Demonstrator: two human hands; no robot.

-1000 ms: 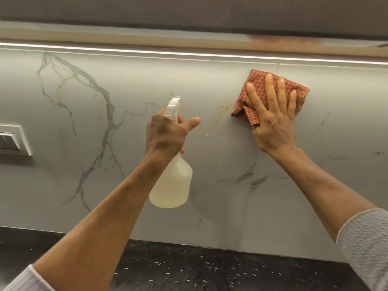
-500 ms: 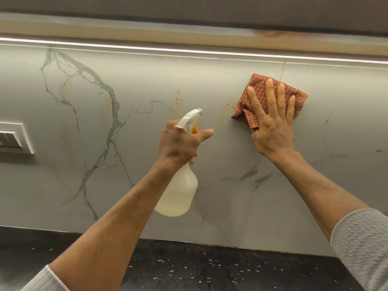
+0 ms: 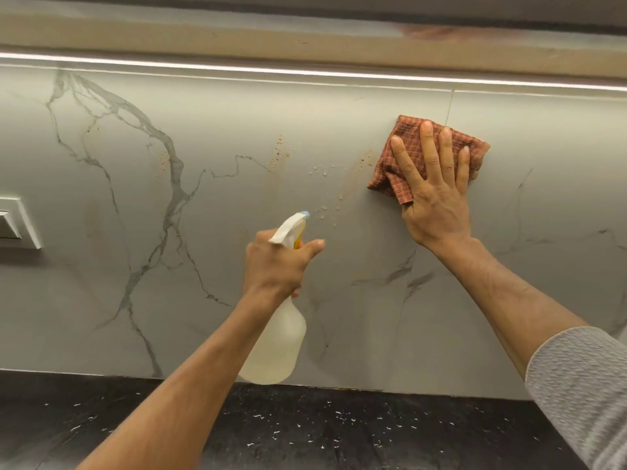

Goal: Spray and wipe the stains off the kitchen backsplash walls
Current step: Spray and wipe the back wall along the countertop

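Lowered below the cloth (image 3: 405, 130), the spray bottle (image 3: 285, 347) stays clenched in the left hand (image 3: 271, 266). Fresh droplets (image 3: 319, 171) (apparently spray) bead the stained backsplash (image 3: 220, 147) left of the cloth, which the right hand (image 3: 437, 212) pins with straight fingers (image 3: 429, 147).

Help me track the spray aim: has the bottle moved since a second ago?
Yes. The bottle moved down and right, away from the reddish stain.

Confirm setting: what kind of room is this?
Most likely a home kitchen: a marble-look backsplash with brownish splatter stains, a dark speckled countertop below, and an under-cabinet light strip above.
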